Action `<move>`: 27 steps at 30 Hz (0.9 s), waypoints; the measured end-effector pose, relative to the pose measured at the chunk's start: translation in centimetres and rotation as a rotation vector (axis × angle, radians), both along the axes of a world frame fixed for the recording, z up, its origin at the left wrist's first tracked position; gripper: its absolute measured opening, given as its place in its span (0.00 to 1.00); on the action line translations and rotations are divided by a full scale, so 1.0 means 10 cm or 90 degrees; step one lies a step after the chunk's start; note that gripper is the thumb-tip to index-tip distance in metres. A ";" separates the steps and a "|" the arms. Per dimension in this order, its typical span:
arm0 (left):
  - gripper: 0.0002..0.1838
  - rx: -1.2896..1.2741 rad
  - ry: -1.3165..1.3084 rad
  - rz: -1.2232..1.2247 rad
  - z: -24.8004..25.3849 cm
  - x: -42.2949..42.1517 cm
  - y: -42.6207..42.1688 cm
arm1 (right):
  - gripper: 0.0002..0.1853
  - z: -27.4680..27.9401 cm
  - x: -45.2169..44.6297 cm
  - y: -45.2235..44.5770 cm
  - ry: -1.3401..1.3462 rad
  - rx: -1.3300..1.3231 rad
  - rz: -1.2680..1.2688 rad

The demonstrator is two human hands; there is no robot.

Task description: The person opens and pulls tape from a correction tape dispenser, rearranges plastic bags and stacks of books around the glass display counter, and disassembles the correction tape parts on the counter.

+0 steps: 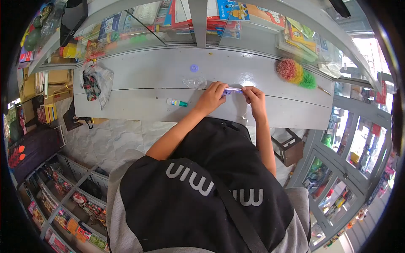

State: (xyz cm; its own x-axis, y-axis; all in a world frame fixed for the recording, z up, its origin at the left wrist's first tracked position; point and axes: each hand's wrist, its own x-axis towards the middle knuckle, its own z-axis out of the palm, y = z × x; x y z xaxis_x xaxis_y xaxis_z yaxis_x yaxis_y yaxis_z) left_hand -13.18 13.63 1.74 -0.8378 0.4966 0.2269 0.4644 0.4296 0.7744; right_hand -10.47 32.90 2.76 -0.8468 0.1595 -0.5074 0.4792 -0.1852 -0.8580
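Over the grey table (147,103), my left hand (214,98) pinches one end of a small purple and white object (233,91). My right hand (254,99) has its fingers closed at the other end of it. The object is too small to name. A clear plastic piece (195,82) lies just left of my left hand, with a small purple ring (194,68) beyond it. Nearer to me lies a small white bottle (172,101) with a green cap (183,103), on its side.
A multicoloured duster (295,74) lies at the table's right end. At the left is a crumpled plastic bag (96,84). Glass cases with books and papers (147,14) line the far edge. A dark stool (291,149) stands below at the right.
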 end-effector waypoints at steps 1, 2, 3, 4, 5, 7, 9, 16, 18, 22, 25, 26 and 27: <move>0.21 -0.010 0.006 0.005 -0.01 0.00 0.00 | 0.09 0.01 -0.01 0.00 -0.007 0.042 0.014; 0.21 -0.021 0.010 0.010 -0.01 0.00 0.00 | 0.09 0.02 -0.01 0.00 -0.014 0.083 0.029; 0.21 -0.021 0.010 0.010 -0.01 0.00 0.00 | 0.09 0.03 -0.01 0.00 -0.014 0.083 0.030; 0.20 -0.032 0.026 0.013 -0.01 -0.01 0.00 | 0.10 0.03 0.00 -0.01 -0.031 0.104 0.027; 0.20 -0.042 0.042 0.016 -0.01 -0.01 0.01 | 0.11 0.04 0.00 -0.01 -0.049 0.126 0.023; 0.18 -0.046 0.045 0.021 -0.03 0.00 0.01 | 0.11 0.09 0.00 -0.04 -0.047 0.150 0.018; 0.16 -0.051 0.049 0.027 -0.02 0.00 0.01 | 0.11 0.12 0.00 -0.08 -0.046 0.172 0.014; 0.10 -0.106 -0.080 0.061 -0.05 0.04 0.01 | 0.11 0.19 0.02 -0.18 0.002 0.230 0.019; 0.11 -0.154 -0.123 0.074 -0.09 0.05 0.00 | 0.11 0.18 0.02 -0.18 0.003 0.247 0.023; 0.12 -0.144 -0.158 0.063 -0.16 0.05 -0.02 | 0.11 0.08 0.05 -0.17 0.028 0.277 0.017; 0.12 -0.089 -0.163 0.050 -0.13 0.06 0.00 | 0.11 0.02 0.04 -0.12 0.037 0.290 0.017; 0.12 -0.057 -0.169 0.039 -0.11 0.06 0.00 | 0.10 0.02 0.04 -0.11 0.037 0.297 0.026; 0.12 -0.056 -0.168 0.038 -0.11 0.06 0.00 | 0.10 0.03 0.03 -0.11 0.037 0.298 0.025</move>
State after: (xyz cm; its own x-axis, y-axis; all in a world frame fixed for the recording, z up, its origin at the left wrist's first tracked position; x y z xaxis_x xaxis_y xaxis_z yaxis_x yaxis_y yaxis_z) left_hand -12.61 13.65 0.65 -0.8905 0.4527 -0.0451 0.2233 0.5213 0.8236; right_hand -10.14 31.77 3.02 -0.8817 0.3270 -0.3400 0.4266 0.2450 -0.8706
